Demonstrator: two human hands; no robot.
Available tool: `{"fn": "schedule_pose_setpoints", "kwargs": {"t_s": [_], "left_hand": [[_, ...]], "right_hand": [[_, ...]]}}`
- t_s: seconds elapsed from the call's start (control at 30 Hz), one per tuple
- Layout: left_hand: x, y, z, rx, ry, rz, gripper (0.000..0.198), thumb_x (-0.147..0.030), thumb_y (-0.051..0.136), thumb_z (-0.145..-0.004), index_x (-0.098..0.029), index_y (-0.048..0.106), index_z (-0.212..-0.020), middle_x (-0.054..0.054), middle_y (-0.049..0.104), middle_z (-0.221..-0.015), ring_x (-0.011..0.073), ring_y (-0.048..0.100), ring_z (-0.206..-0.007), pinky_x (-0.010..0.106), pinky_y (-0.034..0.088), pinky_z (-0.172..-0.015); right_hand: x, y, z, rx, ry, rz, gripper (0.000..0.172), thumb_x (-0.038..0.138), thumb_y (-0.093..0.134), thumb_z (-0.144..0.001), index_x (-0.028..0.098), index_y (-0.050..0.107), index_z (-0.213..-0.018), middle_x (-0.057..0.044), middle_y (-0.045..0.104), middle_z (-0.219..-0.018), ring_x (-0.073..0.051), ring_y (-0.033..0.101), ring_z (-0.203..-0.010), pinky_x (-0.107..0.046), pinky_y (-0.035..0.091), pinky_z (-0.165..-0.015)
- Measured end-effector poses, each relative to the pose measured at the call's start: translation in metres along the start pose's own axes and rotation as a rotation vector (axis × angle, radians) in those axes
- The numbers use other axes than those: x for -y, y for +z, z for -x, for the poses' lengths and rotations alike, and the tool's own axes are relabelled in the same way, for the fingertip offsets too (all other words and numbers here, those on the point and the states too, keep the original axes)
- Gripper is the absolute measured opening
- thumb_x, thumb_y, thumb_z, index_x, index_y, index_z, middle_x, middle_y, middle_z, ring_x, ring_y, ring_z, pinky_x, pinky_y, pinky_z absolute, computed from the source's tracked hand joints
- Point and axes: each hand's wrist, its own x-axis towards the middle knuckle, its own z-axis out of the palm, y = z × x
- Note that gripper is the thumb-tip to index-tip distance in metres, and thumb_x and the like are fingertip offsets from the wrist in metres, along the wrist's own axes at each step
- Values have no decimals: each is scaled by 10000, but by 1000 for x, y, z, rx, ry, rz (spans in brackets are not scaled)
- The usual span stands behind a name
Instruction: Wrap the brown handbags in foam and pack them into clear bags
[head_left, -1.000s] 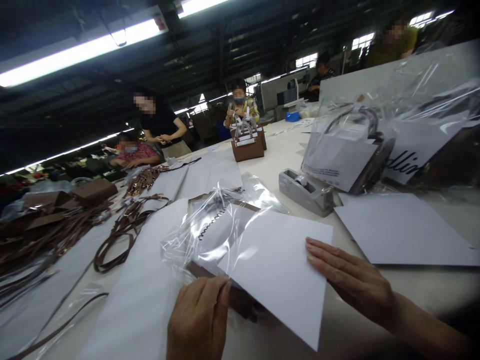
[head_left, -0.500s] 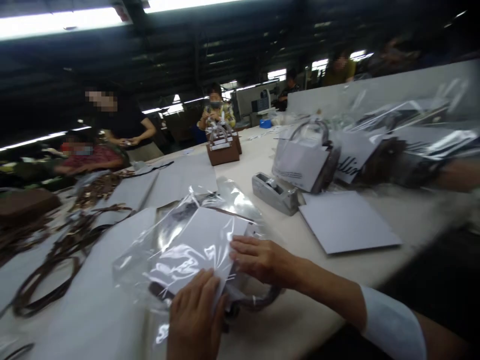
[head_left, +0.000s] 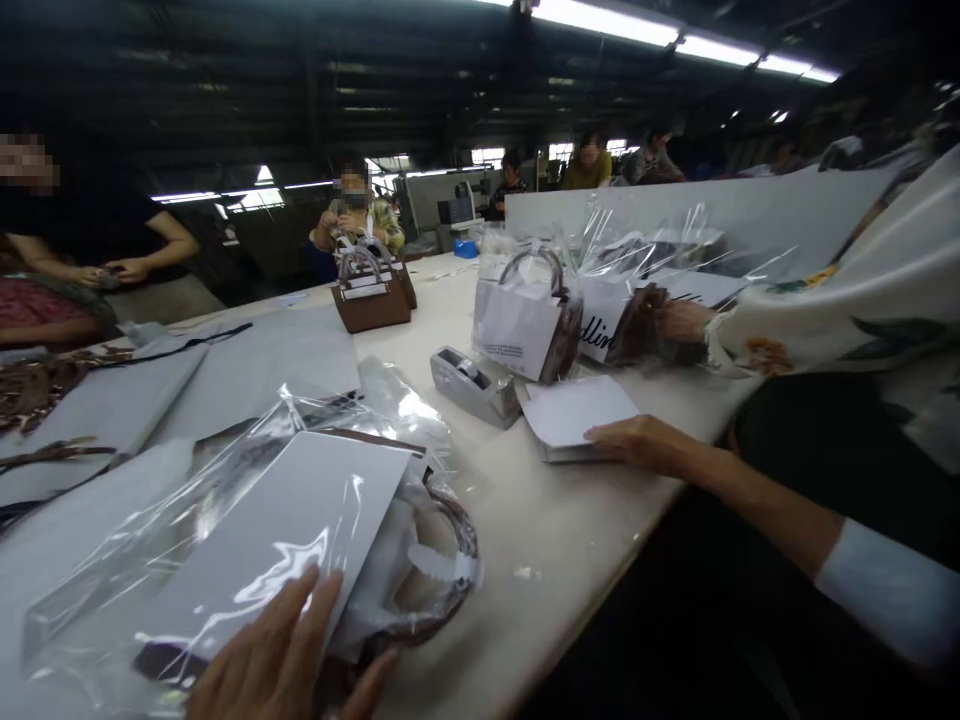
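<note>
My left hand (head_left: 274,655) lies with fingers spread on a clear plastic bag (head_left: 120,545) at the lower left. Inside this bag is a flat white card (head_left: 300,500) over a handbag lying on its side, its wrapped brown handle (head_left: 466,540) pointing right. Most of the handbag's body is hidden under the card. My right hand (head_left: 649,443) reaches across to a small stack of white cards (head_left: 574,408) and grips its near right corner, thumb underneath out of sight. Beside that stack stands a grey tape dispenser (head_left: 472,385).
Wrapped handbags (head_left: 517,310) stand behind the stack. At right, a co-worker's hand (head_left: 684,322) from a floral sleeve (head_left: 817,310) touches one. Brown handbags (head_left: 371,300) stand at the far side near another person. Brown straps (head_left: 52,385) and white sheets lie left.
My right hand has left the plastic bag and moved right to the white card stack. My left hand stays on the bag, fingers flatter. The view has swung right.
</note>
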Motion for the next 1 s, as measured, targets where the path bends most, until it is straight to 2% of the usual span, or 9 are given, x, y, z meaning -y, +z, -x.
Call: {"fn": "schedule_pose_setpoints", "kwargs": {"t_s": [0.07,0.13,0.2,0.33,0.5,0.63,0.73,0.83,1.0], "left_hand": [[-24,-12,-8,97,-66,-49,650,-506,564,-714,-251,394,-1288,150,436,-1319,347,541,-1034,494,417,-837],[-45,-16,-13,186,-84,-92,556,-408,540,-767,-286,388,-1288,146,318,-1400,371,459,-1143,527,378,-880],[-55,-15,-14,239,-95,-134,468,-302,519,-796,-300,429,-1255,137,315,-1403,391,360,-1224,556,339,-914],[-38,-14,-18,281,-132,-136,337,-264,471,-831,-281,518,-1164,123,417,-1339,410,301,-1254,583,322,-919],[9,-34,-43,294,-306,108,293,-377,416,-862,-250,550,-1090,91,459,-1306,299,435,-1192,466,380,-949],[28,-43,-51,348,-449,233,318,-453,428,-840,-272,550,-1072,35,470,-1298,244,460,-1177,414,362,-997],[36,-44,-53,357,-514,290,347,-487,436,-822,-266,558,-1060,27,482,-1286,239,440,-1196,409,323,-1029],[43,-46,-55,364,-593,342,386,-511,443,-804,-258,552,-1074,28,479,-1291,242,462,-1172,406,323,-1030],[45,-48,-60,370,-651,380,389,-510,460,-785,-251,558,-1058,31,486,-1283,243,474,-1156,399,325,-1027]], "right_hand": [[30,-23,5,-280,109,33,376,325,363,-890,132,603,-1106,-151,604,-1087,-272,582,-986,-413,433,-892],[60,-45,14,-792,474,125,415,430,415,-863,144,595,-1103,-162,646,-934,-300,608,-867,-445,449,-806],[81,-56,24,-891,681,-133,393,471,439,-847,211,580,-1105,-128,656,-904,-274,622,-792,-408,471,-703],[93,-23,43,-545,771,-1080,289,359,470,-842,257,555,-1099,-72,680,-738,-187,605,-486,-284,455,-421],[112,35,48,-214,587,-1499,372,298,476,-843,203,455,-1202,-101,671,-906,-224,657,-660,-327,553,-562],[137,21,33,-306,294,-996,231,302,543,-820,236,555,-1042,-49,652,-960,-211,637,-844,-315,551,-734],[149,0,22,-459,-176,-461,145,206,534,-828,225,598,-957,-44,638,-1016,-194,590,-977,-307,505,-862],[160,-7,14,-483,-603,-191,180,115,448,-862,134,585,-976,-104,605,-1102,-201,529,-1088,-329,463,-943],[185,2,-6,-539,-774,-124,178,119,424,-875,88,597,-902,-142,622,-1050,-213,515,-1109,-324,442,-973]]}}
